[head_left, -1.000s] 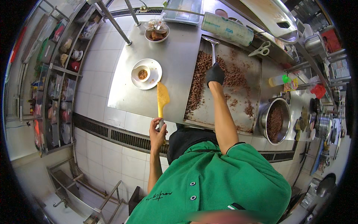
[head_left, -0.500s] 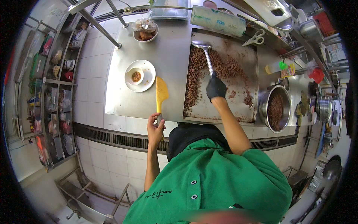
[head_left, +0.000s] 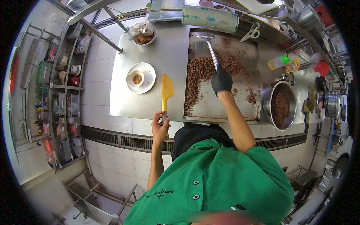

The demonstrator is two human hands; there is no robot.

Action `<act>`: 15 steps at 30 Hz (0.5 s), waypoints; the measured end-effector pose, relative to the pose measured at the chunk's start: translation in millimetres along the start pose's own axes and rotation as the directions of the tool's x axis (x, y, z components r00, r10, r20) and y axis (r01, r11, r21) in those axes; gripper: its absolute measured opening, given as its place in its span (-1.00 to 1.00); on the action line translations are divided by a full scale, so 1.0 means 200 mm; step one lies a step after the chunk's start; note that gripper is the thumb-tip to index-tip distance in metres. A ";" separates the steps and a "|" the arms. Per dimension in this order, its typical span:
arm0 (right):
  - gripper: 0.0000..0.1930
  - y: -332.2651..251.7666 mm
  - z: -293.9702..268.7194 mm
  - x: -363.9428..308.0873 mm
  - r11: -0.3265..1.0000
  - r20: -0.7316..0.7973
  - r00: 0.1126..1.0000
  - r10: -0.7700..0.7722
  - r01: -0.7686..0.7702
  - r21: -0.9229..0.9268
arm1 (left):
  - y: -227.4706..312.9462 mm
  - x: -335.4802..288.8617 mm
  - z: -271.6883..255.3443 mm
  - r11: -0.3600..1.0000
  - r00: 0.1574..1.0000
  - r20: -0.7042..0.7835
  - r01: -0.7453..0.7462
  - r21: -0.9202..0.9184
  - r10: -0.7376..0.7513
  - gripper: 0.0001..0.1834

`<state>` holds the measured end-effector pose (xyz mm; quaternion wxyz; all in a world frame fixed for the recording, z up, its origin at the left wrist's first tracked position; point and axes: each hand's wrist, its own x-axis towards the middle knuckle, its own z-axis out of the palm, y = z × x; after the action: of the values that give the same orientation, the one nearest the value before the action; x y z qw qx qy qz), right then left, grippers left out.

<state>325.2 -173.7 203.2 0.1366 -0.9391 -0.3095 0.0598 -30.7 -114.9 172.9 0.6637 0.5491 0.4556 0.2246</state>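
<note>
Two hands, yellow spatula in left, metal turner in gloved right

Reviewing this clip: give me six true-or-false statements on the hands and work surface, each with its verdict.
1. The left hand holds a yellow spatula. True.
2. The right hand grips a metal turner. True.
3. The right hand is bare. False: it wears a black glove.
4. The metal bowl stands left of the tray. False: it stands right of it.
5. A small white cup sits on the white plate. True.
6. The tray is empty. False: brown crumbled food lies in it.
</note>
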 end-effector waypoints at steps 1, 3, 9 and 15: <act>-0.48 -0.04 0.03 0.09 1.000 0.006 1.000 0.025 -0.025 0.008 | 0.00 -0.02 0.00 1.000 1.000 -0.008 0.009 0.009 -0.009 -0.58; -0.49 -0.11 0.09 0.22 0.997 0.042 0.996 0.079 -0.080 0.023 | 0.01 -0.05 0.00 0.999 1.000 -0.022 0.023 0.021 -0.023 -0.59; -0.49 -0.17 0.27 0.31 0.993 0.025 0.994 0.104 -0.105 0.054 | -0.05 -0.16 -0.08 0.998 0.995 -0.079 0.055 -0.010 -0.055 -0.60; -0.36 0.03 0.29 0.04 0.996 0.044 0.999 -0.028 0.031 -0.082 | -0.12 -0.18 -0.15 0.996 0.990 -0.124 0.068 -0.057 -0.075 -0.60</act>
<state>323.8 -160.5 145.7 0.0916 -0.9378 -0.3284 0.0649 -78.5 -135.1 163.8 0.6555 0.4996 0.5098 0.2466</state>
